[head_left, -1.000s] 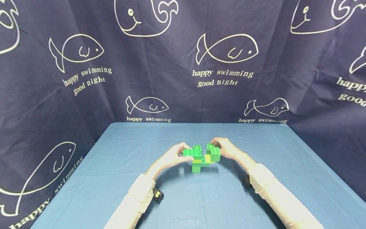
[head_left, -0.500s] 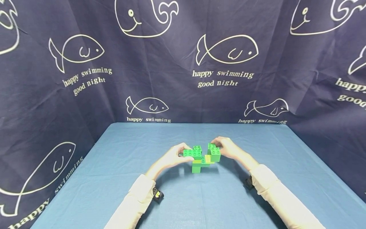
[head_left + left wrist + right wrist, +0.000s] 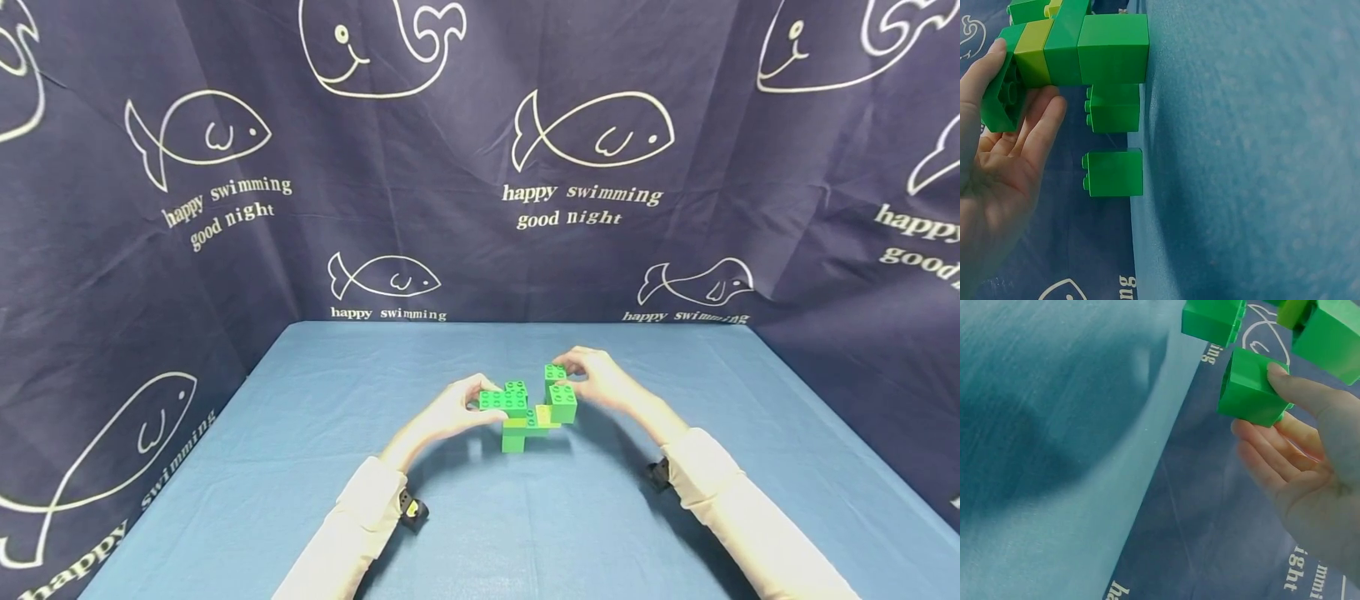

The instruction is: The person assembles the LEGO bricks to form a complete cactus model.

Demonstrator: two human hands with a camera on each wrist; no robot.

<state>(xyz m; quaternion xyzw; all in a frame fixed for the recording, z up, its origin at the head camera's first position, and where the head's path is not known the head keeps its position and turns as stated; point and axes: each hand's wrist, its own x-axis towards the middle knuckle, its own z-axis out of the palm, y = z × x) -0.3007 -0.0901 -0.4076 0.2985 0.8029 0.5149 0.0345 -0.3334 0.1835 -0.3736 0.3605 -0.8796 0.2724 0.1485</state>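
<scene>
My left hand [image 3: 453, 408] grips a long green toy building brick [image 3: 504, 402] at the top of a green and yellow brick structure [image 3: 513, 442]. In the left wrist view, thumb and fingers [image 3: 1044, 128] hold this end brick from both sides. A square green brick [image 3: 562, 403] sits at the structure's right end, above a yellow piece [image 3: 546, 414]. Just behind it, my right hand [image 3: 600, 379] pinches a separate square green brick [image 3: 555, 372]. The right wrist view shows that brick [image 3: 1252, 390] between thumb and fingers, apart from the structure [image 3: 1332, 340].
Loose-looking green bricks [image 3: 1116, 174] stand on the blue cloth behind the structure; one brick [image 3: 1213, 319] appears in the right wrist view. The blue-covered table [image 3: 480, 517] meets a dark fish-print curtain [image 3: 480, 167] at the back and sides.
My right hand has moved back and slightly up with its square brick, widening the gap from the structure's right-end brick. The left hand stays nearly still on the long brick.
</scene>
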